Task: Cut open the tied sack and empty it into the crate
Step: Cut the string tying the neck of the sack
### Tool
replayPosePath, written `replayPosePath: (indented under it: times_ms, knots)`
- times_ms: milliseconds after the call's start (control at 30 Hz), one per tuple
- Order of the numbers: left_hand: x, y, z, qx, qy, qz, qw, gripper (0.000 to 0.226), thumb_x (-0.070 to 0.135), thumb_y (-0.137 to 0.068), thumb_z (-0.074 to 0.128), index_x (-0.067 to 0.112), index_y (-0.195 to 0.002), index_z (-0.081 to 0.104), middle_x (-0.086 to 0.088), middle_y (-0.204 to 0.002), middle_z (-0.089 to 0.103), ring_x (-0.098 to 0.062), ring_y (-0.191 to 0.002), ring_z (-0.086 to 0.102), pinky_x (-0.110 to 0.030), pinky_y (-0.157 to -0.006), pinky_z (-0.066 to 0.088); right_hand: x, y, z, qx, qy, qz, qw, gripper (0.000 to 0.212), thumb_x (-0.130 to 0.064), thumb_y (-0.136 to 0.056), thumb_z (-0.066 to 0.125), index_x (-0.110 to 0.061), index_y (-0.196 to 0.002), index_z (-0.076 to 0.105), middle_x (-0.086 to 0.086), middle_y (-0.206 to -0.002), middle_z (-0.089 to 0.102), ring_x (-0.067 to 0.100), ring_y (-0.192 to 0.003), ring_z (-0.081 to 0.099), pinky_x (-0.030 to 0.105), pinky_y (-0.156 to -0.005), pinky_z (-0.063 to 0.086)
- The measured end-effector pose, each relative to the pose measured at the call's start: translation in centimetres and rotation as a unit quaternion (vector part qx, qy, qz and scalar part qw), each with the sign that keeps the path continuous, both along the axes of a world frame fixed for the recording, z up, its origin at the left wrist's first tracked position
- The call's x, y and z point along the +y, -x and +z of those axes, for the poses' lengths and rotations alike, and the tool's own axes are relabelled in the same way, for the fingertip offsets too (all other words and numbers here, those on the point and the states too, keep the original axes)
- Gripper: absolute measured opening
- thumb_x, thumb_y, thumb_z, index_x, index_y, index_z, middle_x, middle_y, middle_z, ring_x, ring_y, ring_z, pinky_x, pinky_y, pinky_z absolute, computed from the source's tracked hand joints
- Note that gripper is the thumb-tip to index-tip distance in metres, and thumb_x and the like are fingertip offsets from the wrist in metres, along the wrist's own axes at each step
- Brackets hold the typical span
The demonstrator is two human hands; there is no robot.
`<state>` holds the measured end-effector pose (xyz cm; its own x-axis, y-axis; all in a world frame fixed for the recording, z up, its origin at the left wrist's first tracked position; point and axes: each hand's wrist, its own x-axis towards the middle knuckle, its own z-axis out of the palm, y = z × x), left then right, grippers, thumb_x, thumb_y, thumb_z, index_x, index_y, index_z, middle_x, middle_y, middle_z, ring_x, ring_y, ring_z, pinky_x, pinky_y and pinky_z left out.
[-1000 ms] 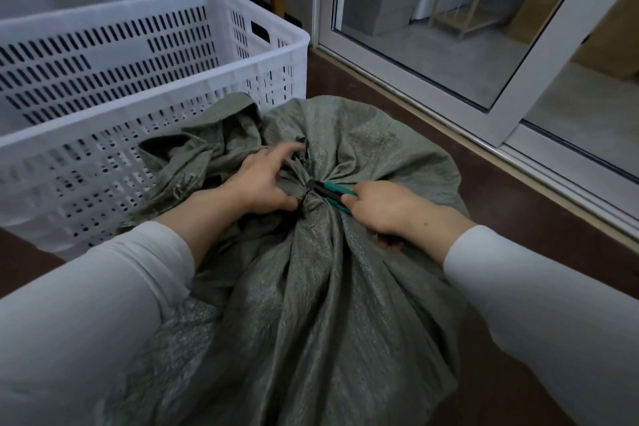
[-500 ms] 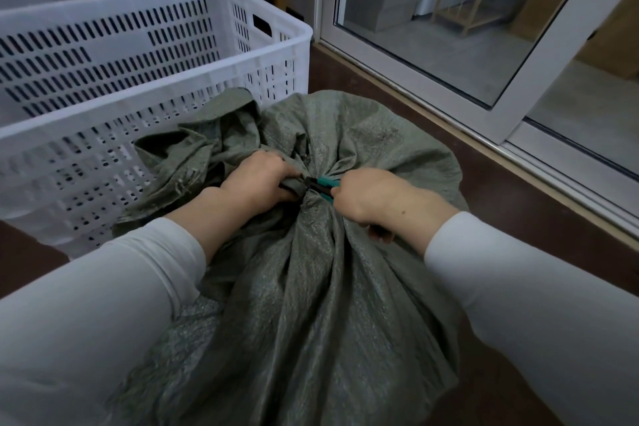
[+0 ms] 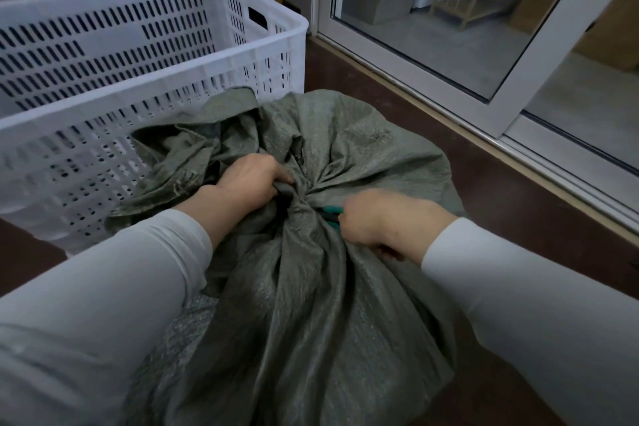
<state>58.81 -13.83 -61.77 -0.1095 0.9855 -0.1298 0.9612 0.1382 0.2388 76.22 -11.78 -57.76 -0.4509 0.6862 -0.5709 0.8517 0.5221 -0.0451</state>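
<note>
One view, from the head. Shows a big grey-green sack [image 3: 311,304] standing on the dark floor [image 3: 518,204], with a loose floppy top lying against the side of the white crate [image 3: 138,95] on the left. Shows the left hand [image 3: 249,180] curled tight round the bunched neck of the sack, squeezing the cloth. Shows the right hand [image 3: 377,218] just beside, wrapped round a green tool [image 3: 331,210] held at the neck. Shows white sleeves [image 3: 103,304] on both arms and a glass door [image 3: 390,59] at the right.
</note>
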Motion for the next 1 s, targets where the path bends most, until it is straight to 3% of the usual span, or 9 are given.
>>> replayPosePath:
  times_ms: [100,167,267,467,567,633,733,867,1000]
  knots:
    - [0.2,0.4,0.1,-0.006,0.010,0.003,1.000,0.031,0.018,-0.087,0.063,0.025,-0.117,0.069,-0.008,-0.123,0.065,-0.030,-0.114,0.057,-0.034,-0.093,0.048,0.2,-1.6,-1.8,-0.029,0.056,-0.037,0.997,0.036,-0.029,-0.095,0.039,-0.005,-0.110,0.061,0.018,-0.122,0.062,0.035,-0.106,0.063,0.035,-0.089,0.051]
    - [0.3,0.6,0.0,-0.020,-0.004,-0.005,1.000,0.033,0.019,-0.085,0.066,0.023,-0.117,0.069,-0.008,-0.123,0.065,-0.030,-0.116,0.057,-0.033,-0.095,0.046,1.4,-2.4,-1.2,0.002,0.098,-0.101,0.990,0.030,-0.027,-0.094,0.039,-0.006,-0.084,0.058,0.020,-0.094,0.068,0.035,-0.075,0.068,0.035,-0.065,0.055]
    - [0.0,1.0,0.1,-0.060,-0.038,0.005,0.997,0.034,0.021,-0.082,0.072,0.017,-0.115,0.070,-0.009,-0.120,0.067,-0.027,-0.115,0.059,-0.029,-0.094,0.045,3.4,-3.1,2.8,0.041,0.122,-0.170,0.977,0.041,-0.034,-0.096,0.040,-0.007,-0.067,0.050,0.008,-0.048,0.052,0.021,-0.031,0.047,0.023,-0.039,0.045]
    - [-0.2,1.0,0.3,-0.063,-0.049,0.007,0.997,0.044,0.022,-0.079,0.074,0.013,-0.121,0.066,-0.012,-0.122,0.065,-0.027,-0.116,0.057,-0.025,-0.094,0.039,3.3,-1.2,4.2,0.164,0.080,-0.179,0.967,0.039,-0.034,-0.097,0.043,-0.002,-0.075,0.049,0.009,-0.047,0.054,0.017,-0.023,0.048,0.023,-0.032,0.046]
    - [-0.3,1.0,0.3,-0.063,-0.046,0.015,0.997,0.046,0.023,-0.079,0.074,0.015,-0.124,0.064,-0.011,-0.125,0.062,-0.027,-0.120,0.055,-0.026,-0.099,0.038,2.3,0.0,2.6,0.232,0.050,-0.184,0.954,0.037,-0.040,-0.087,0.062,-0.005,-0.084,0.049,0.012,-0.057,0.060,0.021,-0.035,0.055,0.029,-0.040,0.050]
    - [-0.4,1.0,0.6,-0.069,-0.052,0.020,0.996,0.047,0.021,-0.079,0.074,0.016,-0.124,0.064,-0.011,-0.126,0.061,-0.026,-0.120,0.054,-0.025,-0.100,0.037,1.8,0.5,1.3,0.253,0.004,-0.164,0.953,0.051,-0.048,-0.073,0.073,-0.008,-0.097,0.053,0.013,-0.080,0.067,0.026,-0.060,0.066,0.035,-0.053,0.055]
    - [-0.5,0.9,1.1,-0.087,-0.078,0.025,0.993,0.045,0.016,-0.078,0.074,0.015,-0.123,0.065,-0.010,-0.124,0.064,-0.024,-0.119,0.056,-0.022,-0.097,0.038,1.0,1.3,-0.8,0.255,-0.034,-0.170,0.951,0.076,-0.065,-0.057,0.075,-0.011,-0.106,0.052,0.011,-0.112,0.064,0.030,-0.098,0.065,0.034,-0.072,0.051]
    - [-0.3,0.3,2.1,-0.116,-0.118,0.044,0.985,0.047,0.007,-0.078,0.071,0.011,-0.124,0.063,-0.010,-0.126,0.063,-0.023,-0.120,0.056,-0.021,-0.099,0.037,0.4,2.5,-2.2,0.257,-0.056,-0.211,0.941,0.106,-0.074,-0.050,0.072,-0.010,-0.129,0.044,0.011,-0.128,0.048,0.030,-0.116,0.054,0.034,-0.078,0.045]
    - [0.7,0.0,3.8,-0.078,-0.029,0.006,0.997,0.078,0.010,-0.072,0.075,0.012,-0.142,0.042,-0.011,-0.141,0.048,-0.023,-0.131,0.044,-0.023,-0.107,0.033,0.8,2.8,-3.1,0.241,-0.084,-0.224,0.941,0.080,-0.053,-0.063,0.077,-0.012,-0.123,0.047,0.010,-0.124,0.053,0.031,-0.113,0.057,0.034,-0.072,0.041]
